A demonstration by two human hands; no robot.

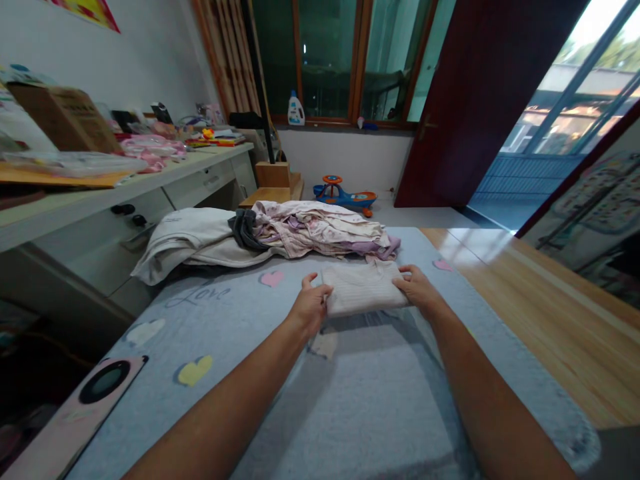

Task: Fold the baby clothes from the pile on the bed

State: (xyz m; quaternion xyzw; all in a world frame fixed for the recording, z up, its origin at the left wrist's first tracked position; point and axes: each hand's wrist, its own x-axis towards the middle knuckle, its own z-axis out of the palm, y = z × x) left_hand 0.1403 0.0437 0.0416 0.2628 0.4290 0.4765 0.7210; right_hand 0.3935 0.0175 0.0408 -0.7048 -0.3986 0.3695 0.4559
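A white ribbed knit top [367, 291], folded into a flat rectangle with its neckline at the far side, is held between my two hands just over the blue bedspread [370, 407]. My left hand [313, 303] pinches its left edge between thumb and fingers. On the opposite edge, my right hand [417, 288] grips it with the thumb on top. Beyond it lies a loose heap of pale pink and lilac clothes [320, 227]. Left of that heap is a bunched cream garment [195, 237] with a dark grey piece [245, 230] between them.
A pink phone-like object [90, 413] lies at the bed's near left corner. A cluttered white desk [150, 180] runs along the left wall. Past the bed are a blue ride-on toy [345, 195] and a dark red door [465, 100]. Wooden boards [540, 307] border the bed's right.
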